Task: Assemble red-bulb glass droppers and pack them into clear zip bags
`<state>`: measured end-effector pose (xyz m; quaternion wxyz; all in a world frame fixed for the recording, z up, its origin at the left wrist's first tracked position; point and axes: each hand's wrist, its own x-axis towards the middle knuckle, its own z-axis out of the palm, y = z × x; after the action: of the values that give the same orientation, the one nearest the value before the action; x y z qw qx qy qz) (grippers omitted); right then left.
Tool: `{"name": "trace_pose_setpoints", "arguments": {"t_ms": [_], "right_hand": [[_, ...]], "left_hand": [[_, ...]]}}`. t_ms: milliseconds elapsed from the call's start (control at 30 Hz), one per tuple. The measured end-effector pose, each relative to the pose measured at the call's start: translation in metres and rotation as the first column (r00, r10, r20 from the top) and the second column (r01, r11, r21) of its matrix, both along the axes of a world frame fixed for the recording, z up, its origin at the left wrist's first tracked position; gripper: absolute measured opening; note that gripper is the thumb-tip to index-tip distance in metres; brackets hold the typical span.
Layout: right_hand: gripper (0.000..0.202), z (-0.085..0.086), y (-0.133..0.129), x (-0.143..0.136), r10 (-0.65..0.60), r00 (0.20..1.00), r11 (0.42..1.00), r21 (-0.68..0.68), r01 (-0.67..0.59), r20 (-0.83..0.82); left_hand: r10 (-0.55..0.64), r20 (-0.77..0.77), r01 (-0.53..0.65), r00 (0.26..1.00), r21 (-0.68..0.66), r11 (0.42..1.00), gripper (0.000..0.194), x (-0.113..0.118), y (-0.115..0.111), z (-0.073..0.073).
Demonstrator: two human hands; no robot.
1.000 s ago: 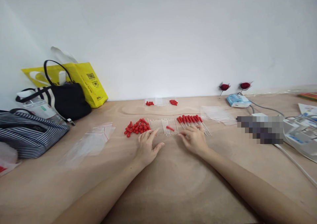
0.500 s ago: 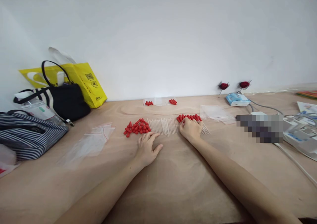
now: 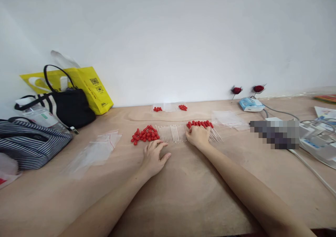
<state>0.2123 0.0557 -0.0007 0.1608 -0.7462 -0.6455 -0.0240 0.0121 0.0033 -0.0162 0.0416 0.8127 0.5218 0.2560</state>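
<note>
Head view: I see red-topped sticks [image 3: 204, 124] partly beneath the nearer right hand [image 3: 198, 135], slanting away leftward; whether its curled fingers grasp one, I can't tell. Left hand [image 3: 154, 156]: relaxed, empty.

Home or small workroom suggested, which of two not clear: wooden tabletop [image 3: 183, 198] set against white wall [image 3: 168, 37], crowded at sides by yellow bag [image 3: 98, 93], black bag [image 3: 75, 106], striped bag [image 3: 28, 149], roses [image 3: 258, 88], cable [image 3: 315, 174].
</note>
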Motion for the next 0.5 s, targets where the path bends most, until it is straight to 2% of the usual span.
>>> {"name": "trace_pose_setpoints", "arguments": {"t_ms": [300, 400, 500], "right_hand": [[0.022, 0.002, 0.013, -0.011, 0.027, 0.995, 0.997, -0.076, -0.020, 0.100], [0.023, 0.006, 0.011, -0.014, 0.036, 0.994, 0.997, -0.070, -0.029, 0.106], [0.025, 0.011, -0.001, -0.011, 0.083, 0.989, 0.996, -0.046, -0.078, 0.119]], "left_hand": [[-0.053, 0.043, 0.053, 0.998, 0.007, 0.999, 0.018, -0.006, -0.002, 0.001], [-0.035, 0.071, 0.032, 0.997, 0.046, 0.998, 0.014, -0.017, 0.000, 0.001], [0.012, 0.122, -0.024, 0.992, 0.098, 0.995, 0.013, -0.036, 0.011, 0.005]]}}
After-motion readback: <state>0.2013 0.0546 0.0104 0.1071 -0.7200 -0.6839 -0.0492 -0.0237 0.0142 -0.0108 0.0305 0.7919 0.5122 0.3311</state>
